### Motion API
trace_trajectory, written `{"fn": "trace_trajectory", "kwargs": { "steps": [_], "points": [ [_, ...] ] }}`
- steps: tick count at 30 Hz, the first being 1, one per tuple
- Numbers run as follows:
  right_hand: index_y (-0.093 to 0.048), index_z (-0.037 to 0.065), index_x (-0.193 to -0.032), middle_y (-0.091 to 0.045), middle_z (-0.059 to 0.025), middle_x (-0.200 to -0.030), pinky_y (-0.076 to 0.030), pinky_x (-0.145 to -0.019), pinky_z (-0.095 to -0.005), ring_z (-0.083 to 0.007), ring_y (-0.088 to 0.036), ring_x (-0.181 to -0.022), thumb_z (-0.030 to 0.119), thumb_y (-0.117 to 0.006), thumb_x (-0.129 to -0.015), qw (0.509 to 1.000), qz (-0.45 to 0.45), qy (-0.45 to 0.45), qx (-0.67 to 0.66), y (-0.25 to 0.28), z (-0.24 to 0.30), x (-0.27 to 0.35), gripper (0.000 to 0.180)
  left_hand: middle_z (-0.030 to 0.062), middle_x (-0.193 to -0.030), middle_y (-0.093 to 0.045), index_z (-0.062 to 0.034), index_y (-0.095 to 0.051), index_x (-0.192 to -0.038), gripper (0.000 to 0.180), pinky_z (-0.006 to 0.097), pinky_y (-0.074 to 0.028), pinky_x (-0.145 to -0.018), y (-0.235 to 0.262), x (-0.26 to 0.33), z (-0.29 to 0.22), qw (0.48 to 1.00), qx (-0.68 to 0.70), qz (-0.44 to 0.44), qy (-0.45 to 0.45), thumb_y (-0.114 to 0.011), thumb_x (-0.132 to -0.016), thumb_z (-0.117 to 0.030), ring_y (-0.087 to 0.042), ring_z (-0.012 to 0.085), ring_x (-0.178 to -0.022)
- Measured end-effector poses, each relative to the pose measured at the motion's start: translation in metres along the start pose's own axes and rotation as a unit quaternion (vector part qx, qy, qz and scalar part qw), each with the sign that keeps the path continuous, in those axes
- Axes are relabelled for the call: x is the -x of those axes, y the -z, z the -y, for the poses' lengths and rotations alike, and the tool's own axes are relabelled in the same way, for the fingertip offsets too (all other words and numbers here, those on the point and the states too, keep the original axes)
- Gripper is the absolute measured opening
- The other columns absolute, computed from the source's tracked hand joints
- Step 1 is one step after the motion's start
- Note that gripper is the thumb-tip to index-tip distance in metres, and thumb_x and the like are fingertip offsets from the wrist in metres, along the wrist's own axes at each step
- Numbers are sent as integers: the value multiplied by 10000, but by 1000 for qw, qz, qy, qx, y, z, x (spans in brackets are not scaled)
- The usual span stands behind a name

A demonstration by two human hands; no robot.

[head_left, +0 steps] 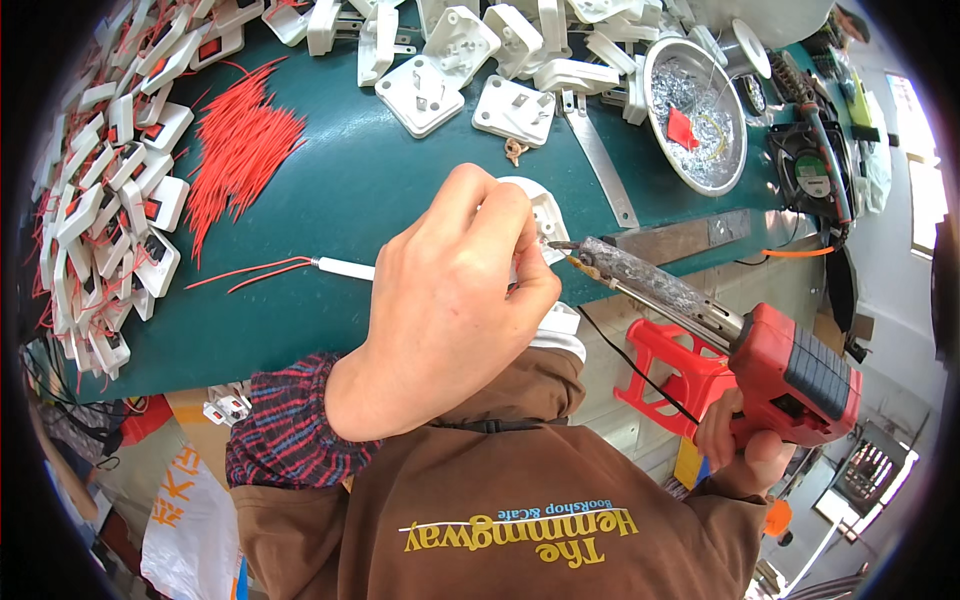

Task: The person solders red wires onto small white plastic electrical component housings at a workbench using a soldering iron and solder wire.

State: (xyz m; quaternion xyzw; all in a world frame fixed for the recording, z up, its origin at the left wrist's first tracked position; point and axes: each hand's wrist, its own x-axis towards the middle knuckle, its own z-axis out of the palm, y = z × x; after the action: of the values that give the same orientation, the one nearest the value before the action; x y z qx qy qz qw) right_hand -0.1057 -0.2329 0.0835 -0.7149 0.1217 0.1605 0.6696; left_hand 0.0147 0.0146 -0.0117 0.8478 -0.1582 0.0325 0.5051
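My left hand [450, 270] is closed, its fingertips pressed together over a white plastic plug housing [546, 212]; what they pinch is hidden behind the knuckles. From under that hand a white cable [345, 268] sticks out to the left, ending in two thin red wires [250, 270]. My right hand [745, 440] is wrapped round the handle of a red pistol-shaped soldering gun [795, 375]. Its dark tip points left and reaches the housing's edge, close to my left fingertips. Whether the tip touches metal inside cannot be made out.
Cut red wires [240, 150] lie heaped on the green table [330, 110]. White switch pieces [130, 200] pile up at far left, plug housings [420, 95] at the back. A metal bowl [655, 120] of solder scraps, a flat metal strip [600, 160] and a red stool [665, 370] are right.
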Motion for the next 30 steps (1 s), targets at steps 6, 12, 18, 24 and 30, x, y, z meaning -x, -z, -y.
{"fn": "trace_trajectory", "kwargs": {
  "steps": [6, 12, 18, 24, 30],
  "points": [
    [-437, -18, -1121, -461, 18, -489, -365, -417, -251, -112, -443, -385, 550, -600, -837, 997, -61, 16, -45, -17, -4, 3, 655, 98, -817, -568, -11, -523, -736, 148, 295, -434, -487, 0, 2, 1, 1000, -5, -3, 2, -629, -660, 58, -567, 214, -634],
    [-443, -23, -1112, -435, 32, -474, -349, -400, -244, -91, -414, -369, 563, -565, -854, 998, -15, -2, -61, -9, -7, -5, 652, 98, -814, -566, -11, -523, -735, 151, 295, -437, -488, 0, 1, 0, 1000, -3, -1, 1, -632, -658, 58, -571, 214, -642],
    [-468, -30, -1087, -437, 28, -475, -339, -383, -244, -93, -420, -362, 561, -576, -849, 999, -12, 9, -52, -11, -8, -9, 646, 92, -806, -563, -12, -522, -730, 150, 289, -435, -484, 1, 1, 1, 1000, -12, -1, 1, -633, -656, 57, -570, 207, -638],
    [-473, -35, -1110, -456, 7, -484, -370, -408, -268, -117, -439, -369, 545, -635, -812, 999, -6, -23, -40, -9, -6, -5, 672, 90, -801, -564, -12, -522, -729, 146, 286, -434, -483, 1, 1, 3, 1000, -10, 0, 3, -633, -661, 52, -571, 201, -640],
    [-464, -46, -1124, -472, -6, -491, -385, -420, -274, -134, -466, -379, 552, -667, -774, 1000, -1, -19, -2, -8, -2, -3, 721, 90, -805, -566, -13, -526, -731, 139, 285, -434, -483, 0, 1, -1, 1000, -11, 1, -2, -633, -666, 48, -574, 201, -644]
  ]
}}
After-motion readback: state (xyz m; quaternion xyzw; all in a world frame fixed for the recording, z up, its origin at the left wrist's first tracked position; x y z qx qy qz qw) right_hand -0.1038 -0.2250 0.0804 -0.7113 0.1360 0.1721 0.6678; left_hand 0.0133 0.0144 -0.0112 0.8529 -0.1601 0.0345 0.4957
